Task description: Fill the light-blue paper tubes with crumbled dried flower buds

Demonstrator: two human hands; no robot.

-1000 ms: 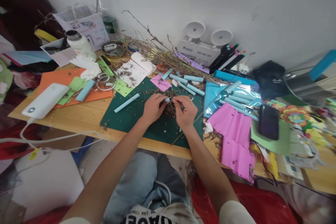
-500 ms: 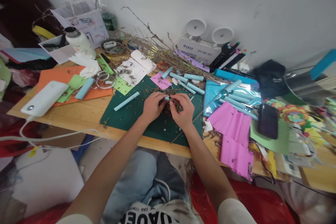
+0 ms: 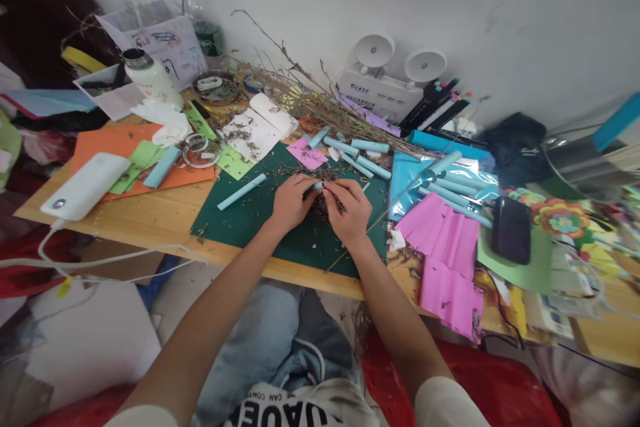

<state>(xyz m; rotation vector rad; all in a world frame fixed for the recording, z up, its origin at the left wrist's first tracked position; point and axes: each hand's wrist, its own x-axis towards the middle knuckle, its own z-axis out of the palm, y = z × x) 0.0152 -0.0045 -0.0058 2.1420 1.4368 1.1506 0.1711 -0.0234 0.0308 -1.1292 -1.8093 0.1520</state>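
Note:
Over the dark green cutting mat [image 3: 250, 233], my left hand [image 3: 293, 202] is closed around a short light-blue paper tube [image 3: 318, 186]. My right hand [image 3: 349, 208] meets it at the tube's right end, thumb and forefinger pinched together there. Whatever small bit the right fingers hold is too small to make out. Crumbled dry plant bits [image 3: 320, 207] lie in a heap under and between both hands. Left of them a longer light-blue paper tube [image 3: 242, 192] rests on the mat. Several more blue tubes [image 3: 370, 146] lie behind the hands, near a pink paper scrap [image 3: 307, 153].
Dry twigs [image 3: 305, 100] stretch along the back by a white router-like box [image 3: 380, 95]. To the left are a white power bank [image 3: 85, 187], orange paper [image 3: 195, 177] and an open bottle [image 3: 150, 77]. Pink crepe paper [image 3: 445, 233] and a black phone [image 3: 511, 230] sit right.
The right thumb and forefinger have shifted very slightly at the tube's end. Otherwise both hands and the tube stay in the same place.

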